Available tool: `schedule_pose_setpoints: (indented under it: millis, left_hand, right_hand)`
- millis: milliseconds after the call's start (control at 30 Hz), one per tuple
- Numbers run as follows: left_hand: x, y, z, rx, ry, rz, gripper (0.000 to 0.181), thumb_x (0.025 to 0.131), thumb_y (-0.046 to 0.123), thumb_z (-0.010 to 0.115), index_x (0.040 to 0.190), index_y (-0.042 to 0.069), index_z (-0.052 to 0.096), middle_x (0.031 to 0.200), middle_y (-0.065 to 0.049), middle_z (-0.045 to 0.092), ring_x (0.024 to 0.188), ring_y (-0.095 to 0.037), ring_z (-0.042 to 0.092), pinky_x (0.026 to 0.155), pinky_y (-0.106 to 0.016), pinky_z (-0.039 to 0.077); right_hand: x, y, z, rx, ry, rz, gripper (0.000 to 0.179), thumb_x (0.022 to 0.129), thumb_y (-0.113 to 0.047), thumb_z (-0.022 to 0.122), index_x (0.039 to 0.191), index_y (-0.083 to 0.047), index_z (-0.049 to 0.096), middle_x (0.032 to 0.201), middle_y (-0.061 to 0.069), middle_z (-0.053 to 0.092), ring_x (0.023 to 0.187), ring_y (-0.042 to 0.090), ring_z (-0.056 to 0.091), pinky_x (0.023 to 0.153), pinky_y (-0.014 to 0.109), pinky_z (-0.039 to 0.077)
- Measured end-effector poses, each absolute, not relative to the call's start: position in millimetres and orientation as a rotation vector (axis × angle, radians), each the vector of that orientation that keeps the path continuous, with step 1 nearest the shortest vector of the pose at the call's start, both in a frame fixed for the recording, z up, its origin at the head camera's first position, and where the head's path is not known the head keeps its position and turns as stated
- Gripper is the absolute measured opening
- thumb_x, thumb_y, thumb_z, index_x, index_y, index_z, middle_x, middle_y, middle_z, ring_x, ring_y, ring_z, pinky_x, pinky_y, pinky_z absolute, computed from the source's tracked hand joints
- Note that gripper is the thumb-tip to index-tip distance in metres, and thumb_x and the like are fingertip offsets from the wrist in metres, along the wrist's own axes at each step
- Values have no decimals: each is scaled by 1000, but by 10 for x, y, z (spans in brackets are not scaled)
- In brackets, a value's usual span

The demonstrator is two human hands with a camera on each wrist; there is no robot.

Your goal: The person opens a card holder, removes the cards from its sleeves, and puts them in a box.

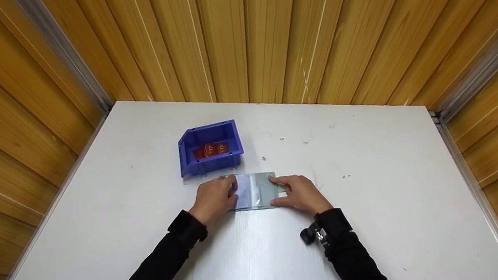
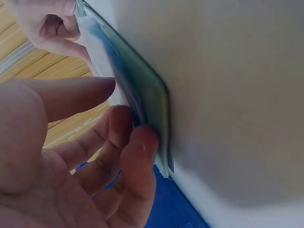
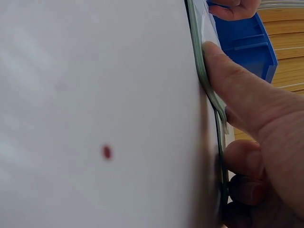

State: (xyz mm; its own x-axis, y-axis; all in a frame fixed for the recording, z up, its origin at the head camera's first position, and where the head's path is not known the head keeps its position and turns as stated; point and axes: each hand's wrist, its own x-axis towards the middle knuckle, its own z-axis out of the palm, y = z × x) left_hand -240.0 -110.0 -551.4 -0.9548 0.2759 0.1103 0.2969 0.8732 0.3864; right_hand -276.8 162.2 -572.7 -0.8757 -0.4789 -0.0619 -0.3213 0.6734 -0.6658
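A flat, pale-green plastic cover [image 1: 266,190] with clear sleeves lies on the white table, and a lavender-tinted sheet [image 1: 242,190] shows on its left half. My left hand [image 1: 216,196] is at the left side, its thumb and curled fingertips pinching the thin layers, as the left wrist view shows. On the opposite side my right hand [image 1: 300,194] grips the cover's right edge. In the right wrist view the right thumb [image 3: 228,71] presses along the layered green edge [image 3: 197,52], and the other fingers curl at its far side, partly hidden.
A blue plastic bin [image 1: 188,166] stands just behind the cover, to the left. Inside it lie dark red items [image 1: 210,150] with gold print. Wood-patterned panels [image 1: 266,42] wall in the table [image 1: 386,170] at the back and sides.
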Motion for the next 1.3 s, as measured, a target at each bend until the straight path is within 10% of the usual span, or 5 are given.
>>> schedule_pose_setpoints:
  millis: [533,900,1167,1300]
  left_hand:
    - [-2415,-1099,-5508,-459,-3036,-604,17,85,19,78,95,13,65,74,2,63,68,-20,59,58,-37,40]
    - [-2424,-1112,-5517,-471,-3051,-625,17,87,19,77,96,14,64,76,2,63,69,-19,58,58,-37,40]
    - [-2440,-1136,-5491,-395,-3100,-755,19,102,30,64,102,12,61,73,-2,59,67,-19,53,62,-36,39]
    - [-2446,-1127,-5475,-339,-3083,-848,36,109,44,47,113,8,55,70,-5,59,63,-22,55,60,-38,41]
  right_hand:
    - [-2765,1625,-5741,-698,2656,-1012,55,80,-39,89,131,-26,72,69,-10,45,65,7,41,63,23,32]
    - [-2719,1534,-5745,-690,2633,-1216,4,83,-21,88,84,-19,84,74,-10,68,68,4,51,67,21,39]
    - [-2670,1420,-5678,-798,2472,-1319,28,103,-27,65,124,-13,76,95,-1,69,78,7,53,72,22,44]
    - [-2629,1319,-5683,-891,2491,-1157,32,104,-26,62,134,-21,71,79,-8,57,72,4,48,69,22,42]
